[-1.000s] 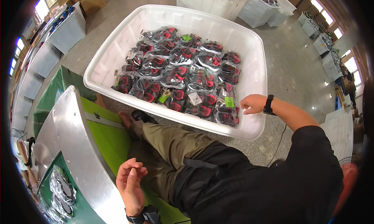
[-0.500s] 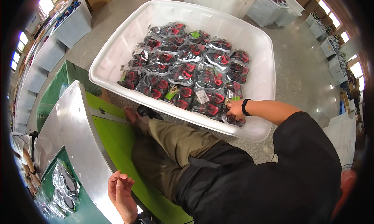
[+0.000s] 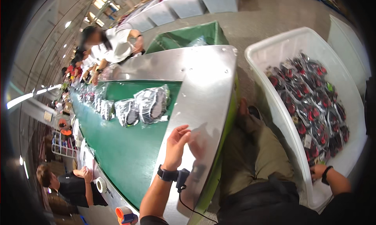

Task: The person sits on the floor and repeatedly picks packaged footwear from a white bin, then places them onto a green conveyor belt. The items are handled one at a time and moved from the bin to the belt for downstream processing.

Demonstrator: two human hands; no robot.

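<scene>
My left hand [image 3: 177, 146] is raised over the metal rim [image 3: 207, 84] of the green conveyor belt [image 3: 117, 150], its fingers loosely bent and apart with nothing between them. Several pairs of shoes in clear plastic bags [image 3: 152, 104] lie in a row along the belt, beyond that hand. To the right, a big white bin [image 3: 274, 119] holds rows of bagged black and red shoes [image 3: 313, 107]. My right hand [image 3: 318, 171] is down inside the bin's near end, beside the closest bags. Its fingertips are partly hidden, so their grip does not show.
A green-lined container [image 3: 215, 33] stands beyond the belt's end. White bins [image 3: 219, 1] line the far side. A person in white [image 3: 117, 45] is at the belt's far left; another in black [image 3: 66, 187] is across it. A tape roll [image 3: 101, 184] and an orange tape dispenser [image 3: 124, 215] sit on the edge.
My view has swung left, bringing the belt to the middle and the bin to the right. My left hand now shows farther over the metal rim. The right hand stays in the bin's near end.
</scene>
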